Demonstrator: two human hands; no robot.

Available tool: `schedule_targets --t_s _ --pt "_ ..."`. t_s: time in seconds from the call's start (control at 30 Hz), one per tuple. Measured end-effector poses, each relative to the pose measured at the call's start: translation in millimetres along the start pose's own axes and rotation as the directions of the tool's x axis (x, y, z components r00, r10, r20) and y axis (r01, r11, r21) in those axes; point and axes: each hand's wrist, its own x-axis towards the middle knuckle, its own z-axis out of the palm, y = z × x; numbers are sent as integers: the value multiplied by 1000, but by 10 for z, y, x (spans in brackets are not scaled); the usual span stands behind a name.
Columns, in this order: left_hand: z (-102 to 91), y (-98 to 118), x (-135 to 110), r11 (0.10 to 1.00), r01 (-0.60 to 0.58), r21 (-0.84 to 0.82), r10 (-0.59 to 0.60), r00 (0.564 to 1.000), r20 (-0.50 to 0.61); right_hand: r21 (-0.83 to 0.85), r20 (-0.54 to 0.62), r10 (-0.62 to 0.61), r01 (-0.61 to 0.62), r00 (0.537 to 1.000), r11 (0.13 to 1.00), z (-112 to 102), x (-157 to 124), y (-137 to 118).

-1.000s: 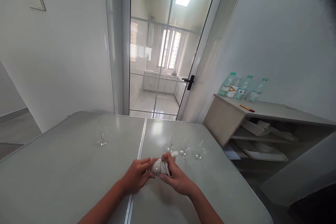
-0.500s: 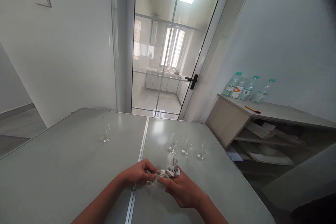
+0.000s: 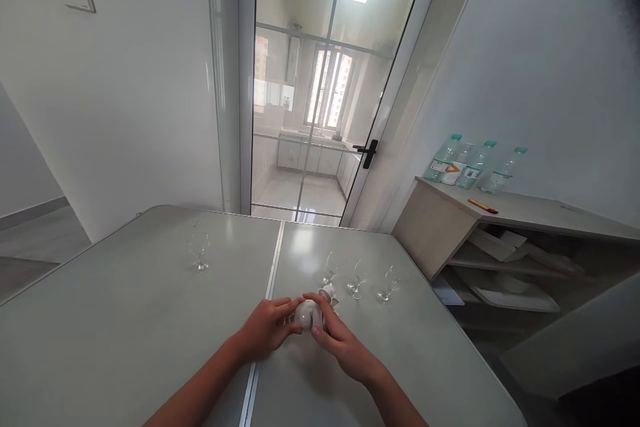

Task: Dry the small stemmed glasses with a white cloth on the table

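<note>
My left hand (image 3: 267, 328) is closed on a small clear stemmed glass (image 3: 287, 321), most of it hidden by fingers and fabric. A pale grey-white cloth (image 3: 309, 315) covers the glass's bowl. My right hand (image 3: 346, 344) grips this cloth around the glass, thumb in front and fingers behind. Just beyond the hands stand three more clear stemmed glasses: one glass (image 3: 329, 279) partly behind the cloth, a middle glass (image 3: 355, 289) and a right glass (image 3: 385, 295). Farther left, another stemmed glass (image 3: 201, 265) stands alone.
The grey table (image 3: 150, 320) has a metal seam (image 3: 274, 260) running across it. At the right, a low shelf unit (image 3: 440, 220) bears several plastic bottles (image 3: 473, 170) and an orange-yellow stick-like item (image 3: 483, 206). A glazed door (image 3: 320, 147) with a black handle stands behind the table.
My hands have come together, slightly higher in view. The cloth has gone from bunched up in my right hand to wrapped over the glass's bowl. The standing glasses have not moved.
</note>
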Motion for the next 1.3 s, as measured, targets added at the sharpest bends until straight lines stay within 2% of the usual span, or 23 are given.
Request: schedule_targets --t_s 0.1,0.2,0.3,0.37,0.43,0.47,0.53,0.6,0.67,0.77,0.83,0.87,0.93,0.97,1.0,1.03,1.1,1.17,1.23,1.3 --pt "58 -78 -39 974 -118 193 135 988 -78 22 -14 11 -11 1000 1000 13 27 4" --pt "89 -121 -50 909 -206 362 268 954 -131 94 -31 30 -27 999 995 6 41 -29" --pt "103 -126 -47 829 -278 486 377 919 -116 296 -39 131 -114 991 948 -9 57 -28" --pt "115 -112 -42 805 -308 507 398 914 -76 472 -18 187 -157 982 868 -8 71 11" --pt "125 -79 -32 851 -269 451 328 943 -57 536 -16 208 -167 978 827 6 81 64" --pt "126 -53 -24 899 -214 383 253 966 -53 500 -37 207 -162 978 851 16 83 89" --pt "112 12 2 985 -55 165 60 998 -28 323 -100 160 -120 982 939 29 76 125" --pt "77 81 38 989 114 -97 -111 993 27 95 -131 61 -49 990 994 20 57 143" --pt "32 130 75 908 249 -338 -228 968 101 -107 -87 -36 27 996 994 -18 33 154" --pt "-36 140 109 676 426 -602 -319 905 282 -356 77 -139 157 987 921 -107 4 183" --pt "-83 113 114 530 520 -669 -314 854 415 -489 227 -193 283 955 825 -156 -5 209" --pt "-107 95 113 486 552 -677 -302 834 462 -543 295 -216 350 931 763 -170 -7 220" --pt "-150 64 110 454 576 -680 -265 816 514 -609 396 -250 456 884 649 -177 -11 228" --pt "-164 52 111 458 566 -686 -244 822 515 -616 416 -262 481 871 623 -171 -14 222" --pt "-173 45 114 475 543 -693 -228 836 499 -604 409 -268 479 872 637 -159 -18 208" --pt "-174 39 118 504 507 -699 -220 858 464 -570 371 -272 449 888 688 -144 -23 187" --pt "-154 27 122 618 390 -682 -218 919 327 -410 195 -245 305 950 859 -114 -31 132" --pt "-114 0 112 799 226 -557 -187 974 127 -109 -25 -130 126 991 986 -98 -32 75" --pt "-65 -52 82 943 62 -327 -80 996 -41 207 -108 2 21 994 978 -109 -28 35" --pt "-15 -115 38 992 -86 -94 74 989 -125 380 -65 45 -17 997 925 -148 -26 16"
